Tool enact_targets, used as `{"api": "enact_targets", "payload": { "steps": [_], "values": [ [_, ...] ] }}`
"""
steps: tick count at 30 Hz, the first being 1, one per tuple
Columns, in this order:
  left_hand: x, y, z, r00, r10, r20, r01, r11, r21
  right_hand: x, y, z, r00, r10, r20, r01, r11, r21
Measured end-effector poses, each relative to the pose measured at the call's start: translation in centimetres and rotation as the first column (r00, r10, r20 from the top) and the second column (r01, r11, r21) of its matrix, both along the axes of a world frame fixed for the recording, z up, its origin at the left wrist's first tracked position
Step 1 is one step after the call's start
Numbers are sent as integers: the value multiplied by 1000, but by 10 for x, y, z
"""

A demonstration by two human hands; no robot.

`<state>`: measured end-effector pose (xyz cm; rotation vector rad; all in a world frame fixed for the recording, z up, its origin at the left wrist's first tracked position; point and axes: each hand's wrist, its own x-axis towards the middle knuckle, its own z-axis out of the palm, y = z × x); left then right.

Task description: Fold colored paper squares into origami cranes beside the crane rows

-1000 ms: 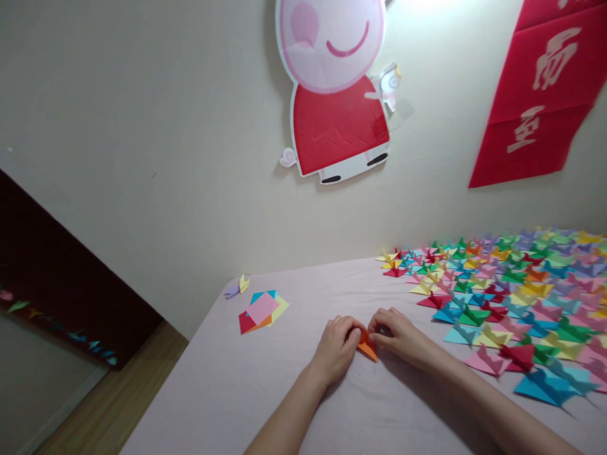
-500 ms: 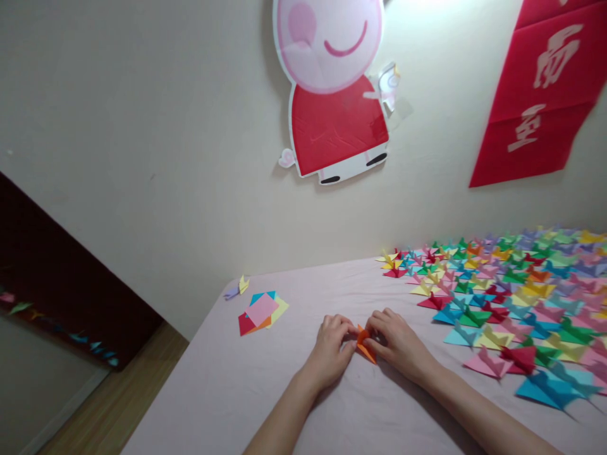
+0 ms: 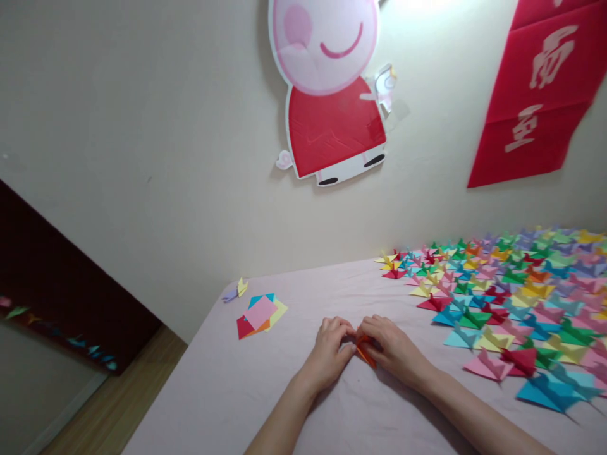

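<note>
A small orange folded paper [image 3: 364, 349] lies on the pale pink table cover [image 3: 222, 392], pinched between both hands. My left hand [image 3: 328, 352] presses its curled fingers on the paper's left side. My right hand [image 3: 391, 347] covers the right side, fingers closed over the fold. Only a narrow strip of orange shows between the two hands.
A short stack of coloured paper squares [image 3: 259, 312] lies to the left, with two small folded pieces [image 3: 237, 290] behind it. Many coloured folded paper cranes [image 3: 512, 297] cover the right of the table. The wall carries a cartoon pig cut-out [image 3: 332, 95] and a red banner [image 3: 535, 95].
My right hand has slid left over the orange paper, hiding more of it. The hands are now closer together. The view has tilted slightly.
</note>
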<state>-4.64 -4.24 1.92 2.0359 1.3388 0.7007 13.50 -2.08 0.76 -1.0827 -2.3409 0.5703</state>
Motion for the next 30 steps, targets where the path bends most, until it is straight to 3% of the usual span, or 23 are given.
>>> {"api": "enact_targets", "payload": {
  "steps": [8,13,22,30],
  "values": [
    [2,1,-3,999,19,-32,-18,1000,21,-2,0,-5,997,-54,-52,52,998,-33],
    [3,1,1,999,17,-42,-16,1000,5,-1,-1,-6,990,6,-139,-12,999,-45],
    [2,1,0,1000,23,-15,-23,1000,-9,9,0,2,960,-24,-278,-58,957,-283],
    [4,0,1,999,45,-10,-45,999,5,4,2,-4,972,-95,-216,61,985,-160]
  ]
}}
